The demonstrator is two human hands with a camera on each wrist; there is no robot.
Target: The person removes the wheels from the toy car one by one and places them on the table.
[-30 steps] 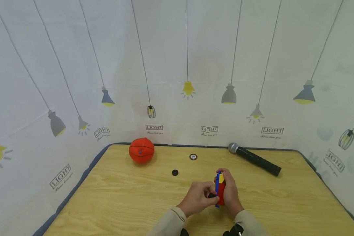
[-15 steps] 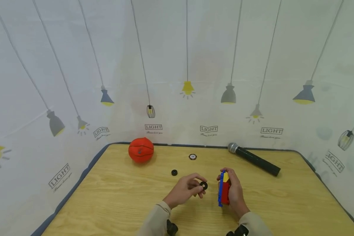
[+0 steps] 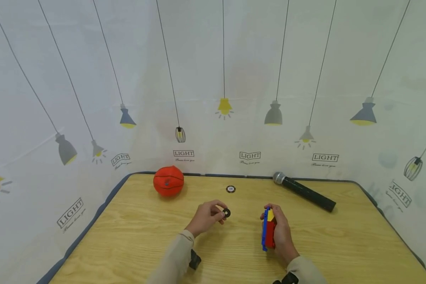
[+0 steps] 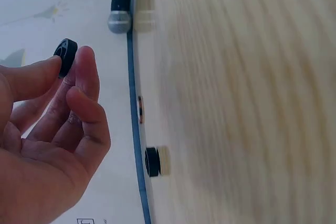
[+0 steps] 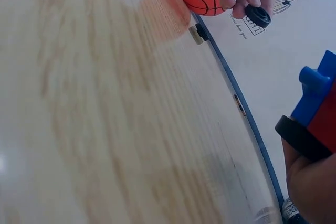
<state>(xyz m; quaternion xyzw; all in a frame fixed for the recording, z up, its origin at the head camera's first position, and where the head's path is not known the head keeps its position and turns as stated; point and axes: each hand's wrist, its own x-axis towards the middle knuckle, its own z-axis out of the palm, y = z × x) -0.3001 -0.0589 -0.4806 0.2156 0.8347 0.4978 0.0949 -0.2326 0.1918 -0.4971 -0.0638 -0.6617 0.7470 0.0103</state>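
Note:
My left hand [image 3: 205, 217] pinches a small black toy wheel [image 4: 65, 57] between thumb and fingers, above the table. A second black wheel [image 4: 152, 161] rests on the table; the left hand hides it in the head view. My right hand [image 3: 283, 233] grips a blue, red and yellow toy vehicle [image 3: 270, 233], held on edge. In the right wrist view the toy shows a blue peg [image 5: 314, 78] and a black wheel [image 5: 300, 137] fitted on its side. The hand covers the rest of the toy.
A red ball [image 3: 168, 181] with black lines sits at the back left of the table [image 3: 127, 244]. A poker chip [image 3: 230, 189] lies at the back middle. A black microphone [image 3: 307, 192] lies at the back right, before a printed cloth wall [image 3: 213, 79].
My left hand has moved away from the toy vehicle, left and farther forward, carrying the wheel. It now covers the table wheel in the head view. The right hand has shifted only slightly.

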